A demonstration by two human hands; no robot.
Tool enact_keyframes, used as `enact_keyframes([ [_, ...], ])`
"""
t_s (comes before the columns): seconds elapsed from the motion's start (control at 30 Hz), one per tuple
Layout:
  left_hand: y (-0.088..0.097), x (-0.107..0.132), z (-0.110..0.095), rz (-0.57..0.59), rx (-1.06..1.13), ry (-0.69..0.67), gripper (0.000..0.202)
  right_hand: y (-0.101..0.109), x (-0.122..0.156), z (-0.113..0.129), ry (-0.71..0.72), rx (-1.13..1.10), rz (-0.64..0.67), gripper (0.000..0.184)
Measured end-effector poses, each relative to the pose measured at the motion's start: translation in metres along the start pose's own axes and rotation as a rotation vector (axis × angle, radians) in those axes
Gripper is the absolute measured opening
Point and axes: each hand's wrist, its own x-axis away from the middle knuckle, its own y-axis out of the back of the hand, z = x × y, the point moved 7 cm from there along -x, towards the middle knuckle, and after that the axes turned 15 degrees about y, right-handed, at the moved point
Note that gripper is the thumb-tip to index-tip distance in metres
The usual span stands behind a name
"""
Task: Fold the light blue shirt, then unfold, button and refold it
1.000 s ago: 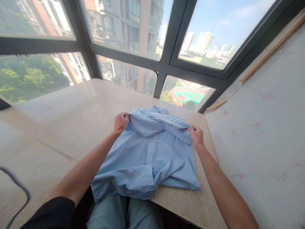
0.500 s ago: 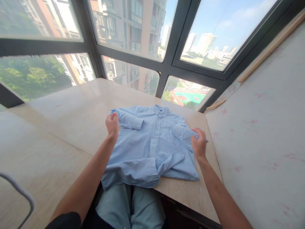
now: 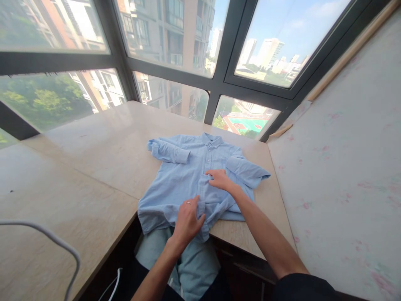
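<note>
The left hand and right hand had left the shirt's sleeves for its placket, thumbs spread from forefingers, shifting the work to the front.

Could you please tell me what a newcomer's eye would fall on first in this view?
Probably the light blue shirt, spread front up on the pale counter in the middle. Next come the right hand, over its front, and the left hand, lower down. Beyond the dark window frame, a green sports court stands out.
</note>
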Motion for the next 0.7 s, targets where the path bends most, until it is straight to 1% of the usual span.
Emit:
enact_keyframes([
  [0.03,0.005,0.004,0.003,-0.029,0.041,-0.011,0.052,0.01,0.003,0.004,0.024,-0.028,-0.069,0.036],
  [0.07,0.01,0.006,0.006,-0.062,0.08,-0.019,0.048,0.024,0.007,0.008,0.049,-0.059,-0.179,0.029],
  [0.13,0.023,0.008,0.009,-0.127,0.136,-0.027,0.041,0.058,0.027,0.021,0.098,-0.113,-0.483,0.017],
  [0.17,0.029,0.007,0.008,-0.156,0.151,-0.032,0.038,0.074,0.041,0.028,0.118,-0.128,-0.63,0.015],
  [0.2,0.035,0.007,0.007,-0.183,0.158,-0.04,0.035,0.087,0.056,0.037,0.138,-0.132,-0.744,0.015],
  [0.23,0.041,0.006,0.005,-0.208,0.161,-0.05,0.032,0.097,0.072,0.046,0.16,-0.135,-0.824,0.015],
  [0.27,0.047,0.005,0.002,-0.232,0.159,-0.059,0.03,0.104,0.088,0.054,0.182,-0.145,-0.866,0.015],
  [0.3,0.052,0.004,0.0,-0.256,0.153,-0.066,0.028,0.107,0.103,0.061,0.199,-0.161,-0.876,0.014],
  [0.33,0.055,0.004,-0.002,-0.274,0.146,-0.072,0.027,0.106,0.118,0.065,0.208,-0.185,-0.854,0.014],
  [0.37,0.057,0.004,-0.003,-0.286,0.139,-0.076,0.027,0.1,0.131,0.068,0.218,-0.218,-0.787,0.012],
  [0.4,0.057,0.005,-0.004,-0.29,0.133,-0.078,0.028,0.09,0.143,0.068,0.218,-0.262,-0.68,0.011],
  [0.47,0.052,0.008,-0.003,-0.272,0.123,-0.072,0.028,0.056,0.163,0.061,0.182,-0.349,-0.39,0.012],
  [0.53,0.043,0.013,-0.003,-0.224,0.107,-0.059,0.027,0.017,0.183,0.046,0.062,-0.351,-0.099,0.017],
  [0.57,0.037,0.016,-0.003,-0.188,0.095,-0.056,0.027,0.002,0.191,0.038,-0.001,-0.316,-0.001,0.02],
  [0.6,0.032,0.018,-0.003,-0.147,0.082,-0.057,0.028,-0.008,0.197,0.032,-0.05,-0.277,0.052,0.023],
  [0.63,0.027,0.021,-0.004,-0.105,0.068,-0.061,0.029,-0.013,0.199,0.03,-0.086,-0.247,0.061,0.026],
  [0.67,0.023,0.023,-0.006,-0.068,0.057,-0.067,0.03,-0.014,0.199,0.03,-0.108,-0.234,0.034,0.028],
  [0.7,0.02,0.025,-0.007,-0.042,0.051,-0.072,0.03,-0.012,0.195,0.034,-0.121,-0.239,-0.023,0.03],
])
